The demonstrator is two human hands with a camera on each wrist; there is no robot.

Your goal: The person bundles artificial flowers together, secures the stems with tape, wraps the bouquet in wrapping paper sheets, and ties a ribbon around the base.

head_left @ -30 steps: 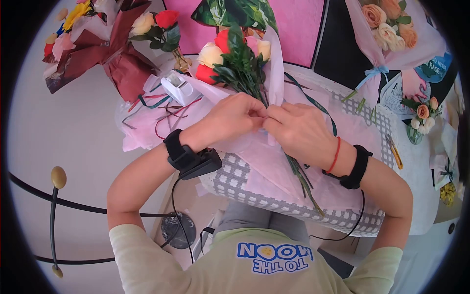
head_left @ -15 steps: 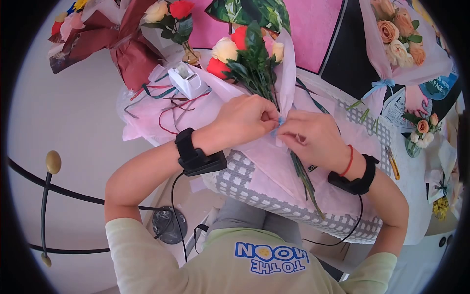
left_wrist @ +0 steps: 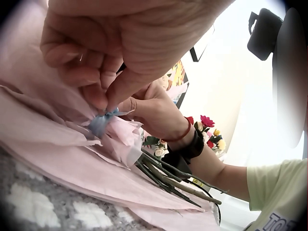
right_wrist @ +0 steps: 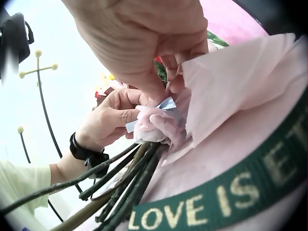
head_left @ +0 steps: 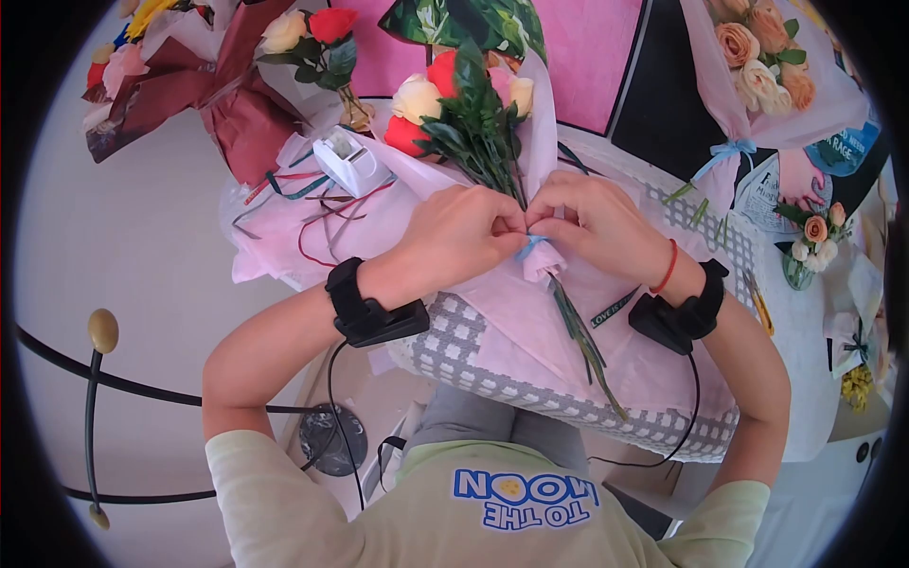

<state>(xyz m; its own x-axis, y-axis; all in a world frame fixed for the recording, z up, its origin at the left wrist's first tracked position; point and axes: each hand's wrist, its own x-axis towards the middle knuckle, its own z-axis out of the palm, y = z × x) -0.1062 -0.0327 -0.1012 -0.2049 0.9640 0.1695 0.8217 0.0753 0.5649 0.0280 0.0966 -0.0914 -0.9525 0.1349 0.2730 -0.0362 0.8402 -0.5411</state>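
Note:
A bouquet of red and cream roses (head_left: 417, 97) with dark green leaves lies wrapped in pale pink paper (head_left: 502, 322). A light blue ribbon (left_wrist: 100, 124) cinches the paper round the bundle. My left hand (head_left: 464, 232) pinches the ribbon between thumb and fingertips at the knot. From the other side, my right hand (head_left: 601, 222) pinches at the same spot, thumb and forefinger meeting. Below the tie, the paper bunches into a ruffle (right_wrist: 153, 124), and bare green stems (head_left: 579, 336) stick out toward the body.
A green lettered ribbon (right_wrist: 245, 192) lies by the stems on the paper. Left of the bouquet stands a white tape dispenser (head_left: 350, 161) among ribbon scraps. A wrapped peach bouquet (head_left: 757, 71) is at the back right, with a yellow cutter (head_left: 760, 308) near the table's right side.
My hands first worked close together, then drew slightly apart with the blue ribbon. Now they meet again a little higher, and the tie and ruffled paper show below my fingers.

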